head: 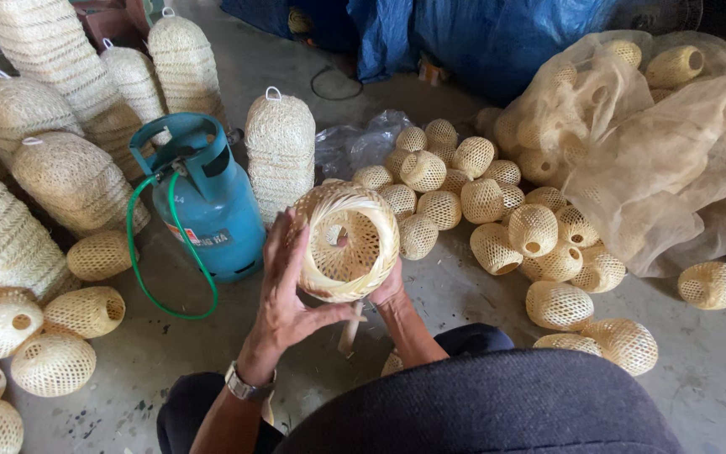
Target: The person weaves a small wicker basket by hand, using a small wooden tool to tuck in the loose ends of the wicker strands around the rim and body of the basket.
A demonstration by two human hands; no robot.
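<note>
While cradled just right of the blue gas cylinder (206, 197), woven bamboo lampshade (346, 242) clasped by left hand (283, 294) with fingers spread and right hand (388, 286) gripping underneath, likely to crush or slip if squeezed unevenly, toward the loose shades (481, 210) beyond.

Both hands hold a round woven bamboo basket (346, 242) above the concrete floor (464, 294): the left hand (283, 290) is spread along its left side, the right hand (390, 286) cups it from below on the right, and its open mouth faces the camera. A blue gas cylinder (203, 197) with a green hose (165, 277) stands just to the left. A heap of small baskets (481, 210) lies behind and to the right, beside a mesh sack (657, 160) holding more, with tall basket stacks (279, 147) behind and to the left.
</note>
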